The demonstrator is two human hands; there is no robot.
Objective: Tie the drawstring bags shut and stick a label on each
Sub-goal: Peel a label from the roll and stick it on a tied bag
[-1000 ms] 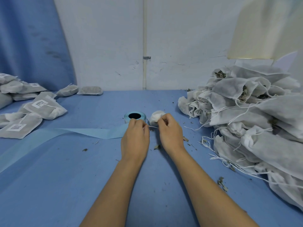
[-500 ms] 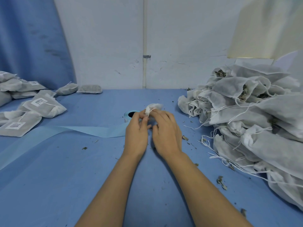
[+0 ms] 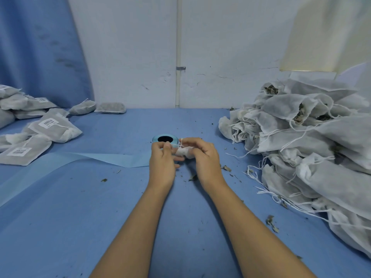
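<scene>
A small white drawstring bag (image 3: 185,153) is bunched between my two hands at the table's middle; most of it is hidden by fingers. My right hand (image 3: 202,157) grips the bag's gathered neck. My left hand (image 3: 162,160) pinches its white drawstring (image 3: 176,145), which runs taut to a knot above the bag. Just behind my hands stands the light blue label roll (image 3: 165,138), and its backing strip (image 3: 80,159) trails left across the blue table. A big heap of untied bags (image 3: 305,141) fills the right side. Tied, labelled bags (image 3: 40,133) lie at the left.
Loose white strings (image 3: 267,189) spill from the heap toward the table's middle. Dried herb crumbs (image 3: 272,222) are scattered around my forearms. Two more filled bags (image 3: 96,107) lie at the back against the white wall. A blue curtain (image 3: 40,47) hangs at the left.
My hands drew together around the bag, then parted slightly. The bag turned from upright behind my fingers to lying between my hands, and the drawstring is now pulled taut to the left.
</scene>
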